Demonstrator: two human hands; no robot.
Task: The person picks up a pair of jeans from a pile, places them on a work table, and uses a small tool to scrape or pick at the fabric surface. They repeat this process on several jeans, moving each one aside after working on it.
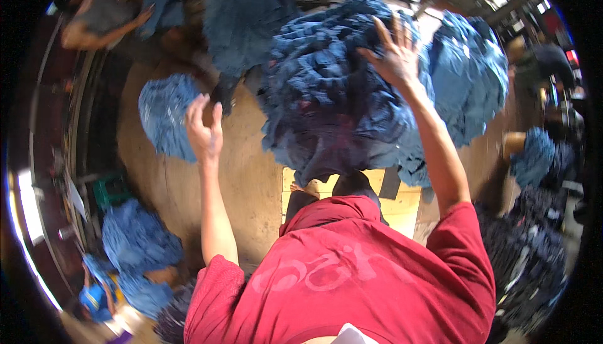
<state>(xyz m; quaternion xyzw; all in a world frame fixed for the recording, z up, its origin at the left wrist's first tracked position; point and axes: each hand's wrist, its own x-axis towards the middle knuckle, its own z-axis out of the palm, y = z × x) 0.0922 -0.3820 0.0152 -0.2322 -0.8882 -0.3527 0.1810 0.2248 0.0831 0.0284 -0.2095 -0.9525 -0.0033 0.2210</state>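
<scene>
In front of me rises a large heap of blue denim-like garments (pixel 339 74), crumpled and piled high. My right hand (pixel 397 55) is spread over the upper right of this heap, fingers apart, with nothing held; whether it presses on the cloth I cannot tell. Out to the left, my left hand (pixel 205 131) is raised with fingers apart and holds nothing. Beside it, a smaller blue cloth pile (pixel 164 116) sits on the floor, just past the fingers.
More blue cloth is heaped at the far middle (pixel 248 20) and to the right (pixel 468 77). A blue pile (pixel 138 250) lies lower left, dark garments (pixel 527 262) lower right. At the far left a person (pixel 103 20) handles blue cloth. A green stool (pixel 112 190) stands left.
</scene>
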